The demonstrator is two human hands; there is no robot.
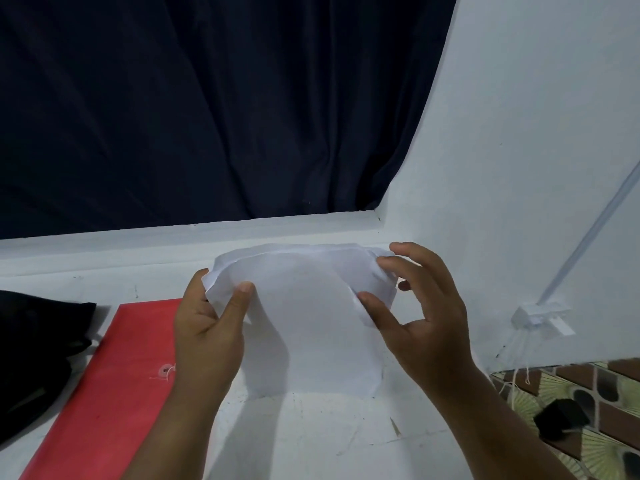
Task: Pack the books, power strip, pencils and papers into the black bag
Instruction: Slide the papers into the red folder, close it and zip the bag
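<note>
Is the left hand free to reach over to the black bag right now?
Probably not yet: the left hand grips the papers together with the right hand. The black bag lies beyond the red envelope, with nothing between.

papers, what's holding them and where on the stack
Both hands hold the papers: the left hand pinches the left edge, the right hand pinches the right edge, bowing the stack upward.

Both hands up, gripping the papers (304,306).
Left hand (207,327) pinches their left edge, thumb on top; right hand (426,313) curls round their right edge.
</note>
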